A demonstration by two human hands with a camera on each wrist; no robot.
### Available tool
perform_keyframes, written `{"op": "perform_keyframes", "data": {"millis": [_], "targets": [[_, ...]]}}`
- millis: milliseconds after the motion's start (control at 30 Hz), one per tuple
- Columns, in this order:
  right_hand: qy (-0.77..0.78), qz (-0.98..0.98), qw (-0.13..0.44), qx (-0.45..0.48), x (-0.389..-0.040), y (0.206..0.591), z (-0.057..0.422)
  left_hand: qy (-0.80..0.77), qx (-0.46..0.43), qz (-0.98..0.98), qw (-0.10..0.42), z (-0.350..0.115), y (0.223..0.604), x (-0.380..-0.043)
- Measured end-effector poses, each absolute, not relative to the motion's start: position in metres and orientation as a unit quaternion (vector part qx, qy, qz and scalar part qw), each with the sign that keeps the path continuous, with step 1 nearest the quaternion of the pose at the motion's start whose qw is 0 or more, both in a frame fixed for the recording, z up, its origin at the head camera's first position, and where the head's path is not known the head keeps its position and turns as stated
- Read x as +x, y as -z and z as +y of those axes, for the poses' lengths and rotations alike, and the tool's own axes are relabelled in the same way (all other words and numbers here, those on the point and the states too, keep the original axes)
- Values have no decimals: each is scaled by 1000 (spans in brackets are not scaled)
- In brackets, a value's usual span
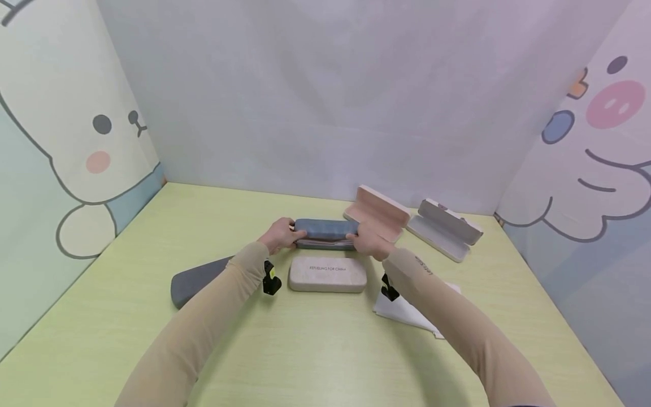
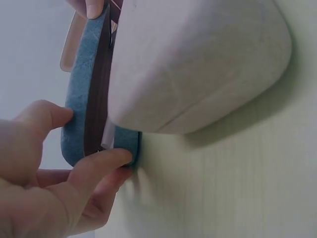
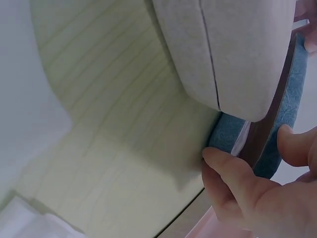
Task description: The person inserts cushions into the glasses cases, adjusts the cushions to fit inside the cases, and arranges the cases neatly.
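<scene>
L hand (image 1: pixel 280 236) & R hand (image 1: pixel 372 242) are pinching the blue case (image 1: pixel 326 233) at opp. ends, lid (image 1: pixel 325 225) ajar. It's looking light & stiff; ends are prob. giving best hold.

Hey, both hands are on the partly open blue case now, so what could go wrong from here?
The left hand and right hand grip the ends of the blue case close to its opening, so a finger might get pinched if it snaps shut. Something whitish inside shows at the gap and could get caught. The open pink case lies close by the right hand and might get knocked.
</scene>
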State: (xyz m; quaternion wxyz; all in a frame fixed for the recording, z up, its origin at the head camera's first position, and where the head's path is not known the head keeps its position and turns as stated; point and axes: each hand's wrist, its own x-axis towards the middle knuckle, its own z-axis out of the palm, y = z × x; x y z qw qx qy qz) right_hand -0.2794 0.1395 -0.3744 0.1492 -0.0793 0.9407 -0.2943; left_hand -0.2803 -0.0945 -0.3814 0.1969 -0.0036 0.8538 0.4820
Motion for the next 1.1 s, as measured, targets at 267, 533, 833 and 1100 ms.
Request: {"op": "perform_keyframes", "data": {"millis": [267,533,833,1100], "targets": [[347,922,139,-102,-280,389,136,-434,11,887,154,-92,381,-274],[314,938,119,-87,-272,378,127,-420,13,897,137,-90,380,-271],[304,940,137,-71,-277,381,133,-428,17,892,148,-93,382,-273],[206,964,116,-122,-314,411,146,-435,15,886,162,-96,379,-278]]}}
